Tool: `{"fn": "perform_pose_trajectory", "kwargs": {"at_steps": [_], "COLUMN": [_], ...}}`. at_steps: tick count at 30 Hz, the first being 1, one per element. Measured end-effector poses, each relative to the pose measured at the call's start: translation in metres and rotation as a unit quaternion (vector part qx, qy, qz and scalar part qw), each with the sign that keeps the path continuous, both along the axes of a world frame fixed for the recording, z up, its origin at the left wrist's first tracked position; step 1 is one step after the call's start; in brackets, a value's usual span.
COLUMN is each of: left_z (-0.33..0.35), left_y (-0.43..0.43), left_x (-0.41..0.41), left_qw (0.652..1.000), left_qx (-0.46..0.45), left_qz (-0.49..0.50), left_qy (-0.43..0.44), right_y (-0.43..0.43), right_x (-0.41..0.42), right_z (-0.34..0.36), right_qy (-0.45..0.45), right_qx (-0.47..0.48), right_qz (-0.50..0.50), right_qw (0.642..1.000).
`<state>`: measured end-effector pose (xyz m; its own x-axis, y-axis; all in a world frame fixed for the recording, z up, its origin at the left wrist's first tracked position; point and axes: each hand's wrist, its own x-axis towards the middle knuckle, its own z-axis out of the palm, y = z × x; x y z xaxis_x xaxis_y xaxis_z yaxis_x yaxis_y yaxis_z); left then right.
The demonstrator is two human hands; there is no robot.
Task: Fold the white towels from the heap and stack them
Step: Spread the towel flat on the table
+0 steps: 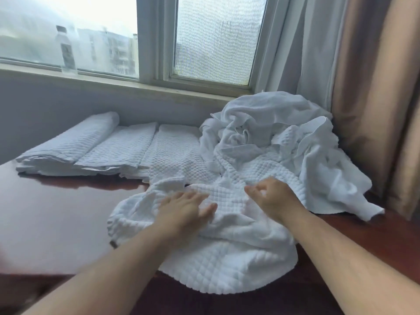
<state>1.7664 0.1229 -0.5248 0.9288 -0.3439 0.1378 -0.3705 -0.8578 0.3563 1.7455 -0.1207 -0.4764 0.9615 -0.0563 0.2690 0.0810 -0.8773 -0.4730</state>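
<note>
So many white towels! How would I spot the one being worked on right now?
Start at the dark wooden table below the window. Folded towels lie at its back left, a crumpled heap at its back right. Yours is the quilted towel nearest the camera, draped loosely over the front edge, alone under the left hand and right hand.

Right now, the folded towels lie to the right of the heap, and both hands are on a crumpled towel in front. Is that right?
No. The head view shows the folded towels left of the heap, not right. The left hand and right hand are indeed on the crumpled towel.
</note>
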Motion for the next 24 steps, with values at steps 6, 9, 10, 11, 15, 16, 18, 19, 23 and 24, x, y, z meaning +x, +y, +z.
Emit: {"fn": "perform_pose_trajectory", "kwargs": {"at_steps": [6, 9, 10, 11, 15, 16, 18, 19, 23, 24], "left_z": [-0.012, -0.013, -0.014, -0.014, -0.014, -0.014, -0.015, -0.015, -0.014, -0.014], "left_y": [-0.009, -0.010, -0.011, -0.012, -0.013, -0.013, -0.012, -0.012, -0.011, -0.010], "left_x": [0.033, 0.049, 0.052, 0.055, 0.058, 0.057, 0.056, 0.056, 0.047, 0.045], "left_qw": [0.997, 0.994, 0.993, 0.993, 0.992, 0.992, 0.993, 0.993, 0.993, 0.994], "left_qx": [-0.032, -0.035, -0.034, -0.035, -0.062, -0.063, -0.054, -0.050, -0.070, -0.073], "left_qz": [0.054, 0.080, 0.083, 0.083, 0.087, 0.085, 0.079, 0.076, 0.056, 0.049], "left_qy": [-0.054, -0.068, -0.074, -0.076, -0.073, -0.074, -0.073, -0.072, -0.074, -0.070], "right_y": [0.013, 0.010, 0.007, 0.004, -0.002, -0.002, -0.004, -0.005, -0.013, -0.016], "right_x": [0.088, 0.117, 0.121, 0.123, 0.122, 0.119, 0.111, 0.104, 0.062, 0.052], "right_z": [-0.011, -0.036, -0.046, -0.054, -0.060, -0.058, -0.051, -0.048, -0.045, -0.045], "right_qy": [0.102, 0.127, 0.104, 0.072, 0.006, 0.003, -0.029, -0.056, -0.232, -0.261], "right_qx": [0.032, -0.026, -0.042, -0.046, 0.014, 0.045, 0.134, 0.191, 0.410, 0.448], "right_qz": [-0.059, -0.128, -0.130, -0.124, -0.119, -0.122, -0.122, -0.119, -0.147, -0.163], "right_qw": [0.993, 0.983, 0.985, 0.989, 0.993, 0.992, 0.983, 0.973, 0.870, 0.839]}}
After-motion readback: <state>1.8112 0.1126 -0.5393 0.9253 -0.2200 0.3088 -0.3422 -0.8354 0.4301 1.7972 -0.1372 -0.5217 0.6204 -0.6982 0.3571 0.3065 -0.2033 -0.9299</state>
